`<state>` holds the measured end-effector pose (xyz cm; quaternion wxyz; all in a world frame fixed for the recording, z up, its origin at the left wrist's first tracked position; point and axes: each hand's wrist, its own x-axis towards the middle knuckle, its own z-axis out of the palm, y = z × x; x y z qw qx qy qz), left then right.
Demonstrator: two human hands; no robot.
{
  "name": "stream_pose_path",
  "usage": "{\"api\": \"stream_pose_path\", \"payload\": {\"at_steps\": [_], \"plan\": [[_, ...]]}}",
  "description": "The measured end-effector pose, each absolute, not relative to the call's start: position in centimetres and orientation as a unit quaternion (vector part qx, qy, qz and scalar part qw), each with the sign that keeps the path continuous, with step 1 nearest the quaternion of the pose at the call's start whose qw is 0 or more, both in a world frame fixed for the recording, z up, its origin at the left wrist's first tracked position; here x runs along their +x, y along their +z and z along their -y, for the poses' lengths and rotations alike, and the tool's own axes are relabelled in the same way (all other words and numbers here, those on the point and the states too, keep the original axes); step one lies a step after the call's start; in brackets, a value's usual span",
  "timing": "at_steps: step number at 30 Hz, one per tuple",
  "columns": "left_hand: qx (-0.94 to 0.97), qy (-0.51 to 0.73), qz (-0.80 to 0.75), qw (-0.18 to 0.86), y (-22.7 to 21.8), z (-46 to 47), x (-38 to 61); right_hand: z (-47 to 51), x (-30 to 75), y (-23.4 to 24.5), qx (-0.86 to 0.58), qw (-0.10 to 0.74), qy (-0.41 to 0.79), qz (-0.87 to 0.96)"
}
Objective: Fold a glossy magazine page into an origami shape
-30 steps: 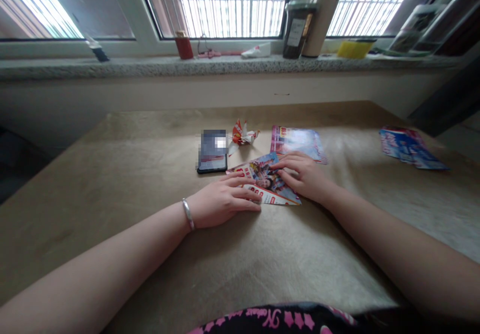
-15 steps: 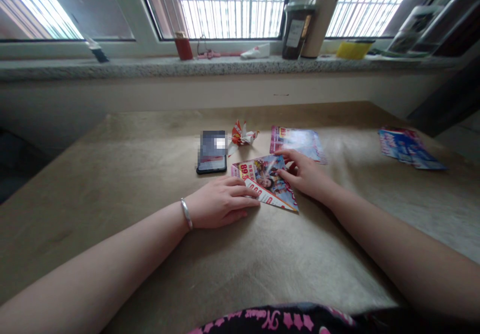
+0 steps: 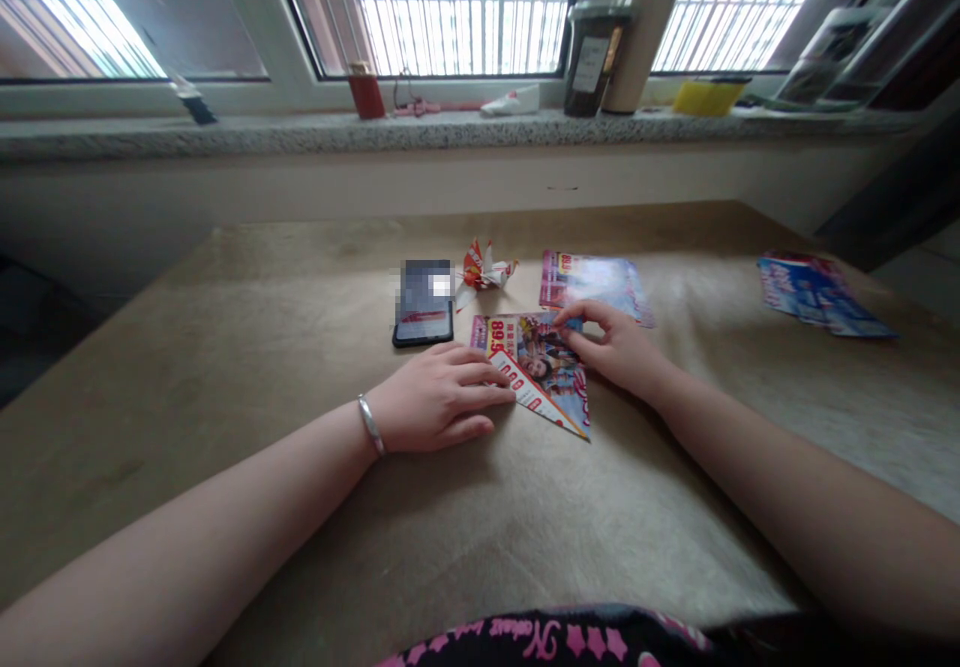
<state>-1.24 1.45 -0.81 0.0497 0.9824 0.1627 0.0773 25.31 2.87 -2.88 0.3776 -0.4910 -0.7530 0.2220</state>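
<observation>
A colourful printed flyer (image 3: 551,357) lies on the table with its lower-left corner folded over, so a white strip with red print shows along the slanting crease. My left hand (image 3: 442,397) rests palm down, fingers stretched out and fingertips on the folded part. At the flyer's upper right, my right hand (image 3: 611,347) has its thumb and forefinger closed together on the sheet near the edge. Just beyond the flyer stands a folded paper crane (image 3: 486,269) in red and white. Left of the crane is a dark phone (image 3: 424,312), its screen partly blurred.
Another flyer (image 3: 596,282) lies flat behind my right hand. Several more flyers (image 3: 817,297) are spread at the table's right. On the stone windowsill (image 3: 450,137) stand a red container (image 3: 366,95), a dark lidded jar (image 3: 594,62) and a yellow object (image 3: 709,97).
The flyer has turned slightly clockwise, its lower-right tip swinging toward me. My right hand's fingers have drawn closer together on it, while my left hand has shifted very little.
</observation>
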Motion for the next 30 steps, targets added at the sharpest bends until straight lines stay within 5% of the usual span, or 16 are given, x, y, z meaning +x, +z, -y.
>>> {"api": "stream_pose_path", "payload": {"at_steps": [10,19,30], "plan": [[0.974,0.097,-0.205,0.021,-0.74,-1.2,-1.19,-2.89,25.29,-2.75,-0.519,0.301,0.223,0.768],[0.958,0.123,-0.252,-0.058,-0.79,-1.11,-1.21,-2.46,25.16,-2.64,-0.48,0.429,0.189,0.741],[0.972,0.072,-0.225,-0.022,-0.81,-0.84,-0.88,-2.56,25.04,-2.87,-0.483,0.303,0.122,0.812]]}}
